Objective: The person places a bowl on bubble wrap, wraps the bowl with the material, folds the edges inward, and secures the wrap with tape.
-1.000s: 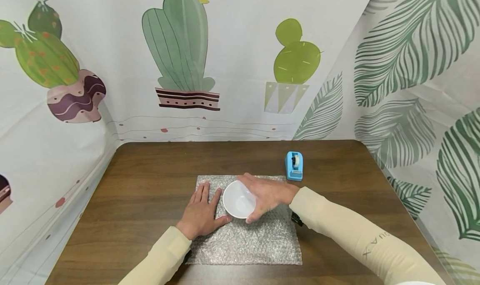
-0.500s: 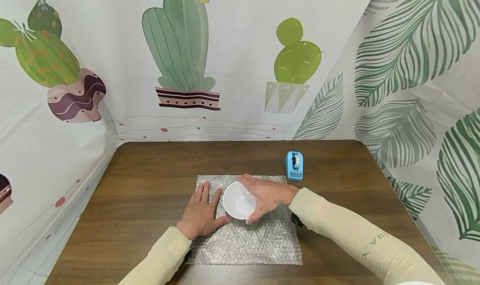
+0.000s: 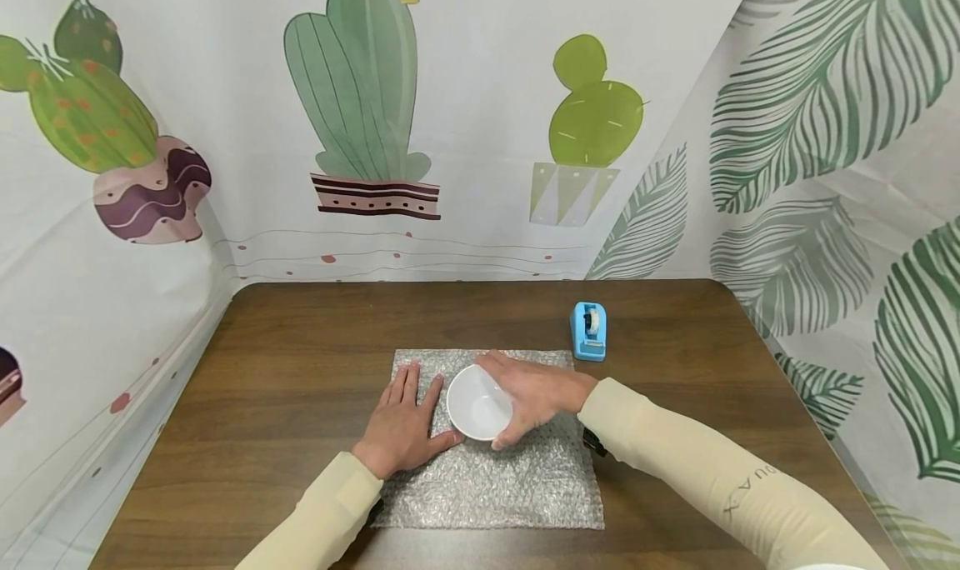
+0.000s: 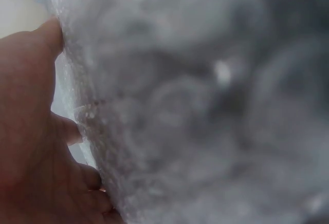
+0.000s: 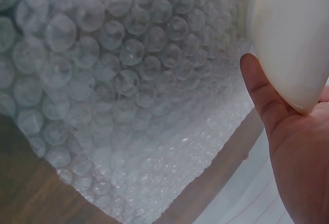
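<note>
A sheet of bubble wrap [image 3: 517,491] lies flat on the brown table. On it, near the middle of its far half, stands a white bowl [image 3: 477,403] with its opening up. My right hand [image 3: 536,393] grips the bowl from the right, thumb at the near side and fingers at the far side. In the right wrist view the bowl's outer wall [image 5: 293,34] rests against the thumb. My left hand [image 3: 402,432] lies flat on the left part of the bubble wrap, fingers spread, its thumb close beside the bowl. The left wrist view shows that hand's palm beside blurred bubble wrap [image 4: 180,111].
A blue tape dispenser [image 3: 588,332] stands just beyond the far right corner of the bubble wrap. The wooden table [image 3: 300,328] ends at a white curtain [image 3: 480,137] printed with cacti and leaves, which hangs behind it and along both sides.
The bowl's rim shifts very slightly toward me within the right hand's grip. Both hands otherwise stay where they were.
</note>
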The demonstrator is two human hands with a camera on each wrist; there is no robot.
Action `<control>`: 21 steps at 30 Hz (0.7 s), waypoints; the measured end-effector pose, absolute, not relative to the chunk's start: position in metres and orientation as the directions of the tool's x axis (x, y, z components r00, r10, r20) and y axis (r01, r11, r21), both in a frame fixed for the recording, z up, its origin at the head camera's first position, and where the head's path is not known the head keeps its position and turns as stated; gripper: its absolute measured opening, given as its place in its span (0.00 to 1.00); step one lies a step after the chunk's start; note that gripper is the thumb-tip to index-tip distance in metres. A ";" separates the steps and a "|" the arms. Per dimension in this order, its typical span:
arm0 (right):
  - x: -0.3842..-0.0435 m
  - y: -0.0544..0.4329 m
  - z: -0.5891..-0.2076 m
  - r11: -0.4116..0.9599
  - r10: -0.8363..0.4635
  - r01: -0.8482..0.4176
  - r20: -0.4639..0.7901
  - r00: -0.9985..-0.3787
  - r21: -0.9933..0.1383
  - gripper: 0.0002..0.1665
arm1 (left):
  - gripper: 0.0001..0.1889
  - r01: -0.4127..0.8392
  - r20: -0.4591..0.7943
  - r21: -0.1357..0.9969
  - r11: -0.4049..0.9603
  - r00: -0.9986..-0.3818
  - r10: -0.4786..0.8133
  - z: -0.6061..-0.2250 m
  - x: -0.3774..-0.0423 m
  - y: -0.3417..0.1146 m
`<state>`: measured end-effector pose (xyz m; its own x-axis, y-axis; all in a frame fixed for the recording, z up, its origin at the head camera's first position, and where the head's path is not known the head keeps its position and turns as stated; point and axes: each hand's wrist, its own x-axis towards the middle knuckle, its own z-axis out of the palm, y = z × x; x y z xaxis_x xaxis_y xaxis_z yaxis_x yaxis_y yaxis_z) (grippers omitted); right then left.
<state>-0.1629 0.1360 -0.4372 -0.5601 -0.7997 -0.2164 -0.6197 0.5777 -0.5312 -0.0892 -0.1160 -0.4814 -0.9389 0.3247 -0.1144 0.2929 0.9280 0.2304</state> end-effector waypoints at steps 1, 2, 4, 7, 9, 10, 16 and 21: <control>-0.163 0.136 -0.438 0.576 -0.801 -0.623 -0.215 -0.559 -0.529 0.73 | 0.50 0.293 -0.115 0.230 0.928 -0.939 0.325 -0.481 -0.089 -0.116; -0.163 0.136 -0.439 0.575 -0.803 -0.628 -0.213 -0.557 -0.524 0.74 | 0.50 0.294 -0.116 0.229 0.928 -0.938 0.325 -0.482 -0.089 -0.116; -0.163 0.136 -0.441 0.573 -0.804 -0.630 -0.209 -0.557 -0.525 0.74 | 0.50 0.294 -0.118 0.229 0.928 -0.938 0.327 -0.482 -0.090 -0.116; -0.162 0.137 -0.442 0.576 -0.801 -0.622 -0.214 -0.560 -0.531 0.74 | 0.50 0.297 -0.120 0.226 0.928 -0.937 0.329 -0.482 -0.089 -0.116; -0.162 0.137 -0.443 0.576 -0.800 -0.618 -0.213 -0.560 -0.535 0.74 | 0.50 0.298 -0.120 0.223 0.928 -0.937 0.329 -0.482 -0.089 -0.116; -0.162 0.138 -0.443 0.577 -0.799 -0.617 -0.216 -0.560 -0.535 0.74 | 0.50 0.298 -0.120 0.222 0.928 -0.937 0.329 -0.482 -0.089 -0.116; -0.161 0.139 -0.444 0.570 -0.804 -0.627 -0.202 -0.559 -0.532 0.74 | 0.50 0.295 -0.125 0.225 0.929 -0.937 0.327 -0.481 -0.089 -0.116; -0.160 0.139 -0.444 0.560 -0.810 -0.632 -0.196 -0.552 -0.536 0.72 | 0.51 0.291 -0.133 0.223 0.930 -0.936 0.325 -0.480 -0.090 -0.116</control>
<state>-0.1602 0.1392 -0.4436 -0.5521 -0.8103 -0.1963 -0.6315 0.5602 -0.5361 -0.0895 -0.1157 -0.4797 -0.9364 0.3247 -0.1333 0.2909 0.9303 0.2233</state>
